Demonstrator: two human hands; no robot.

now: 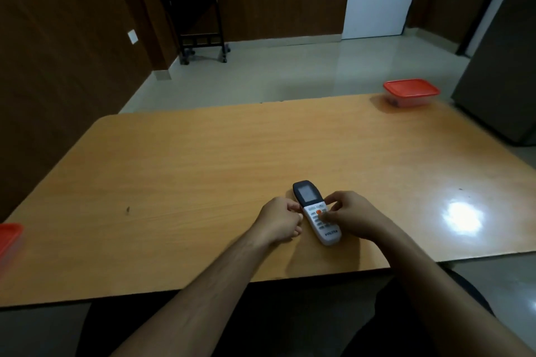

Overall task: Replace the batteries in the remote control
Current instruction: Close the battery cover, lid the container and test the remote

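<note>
A white remote control (313,211) with a dark screen end and an orange button lies face up on the wooden table (203,171), near its front edge. My left hand (280,222) is curled against the remote's left side, fingertips touching it. My right hand (352,219) rests on the remote's right side, its thumb and fingers over the keypad near the orange button. Both hands hold the remote between them. No batteries are visible.
A clear container with a red lid (412,93) stands at the table's far right corner. Another red-lidded container (8,240) sits at the left edge. A dark cabinet (501,72) stands right of the table, a small black trolley (200,26) far back.
</note>
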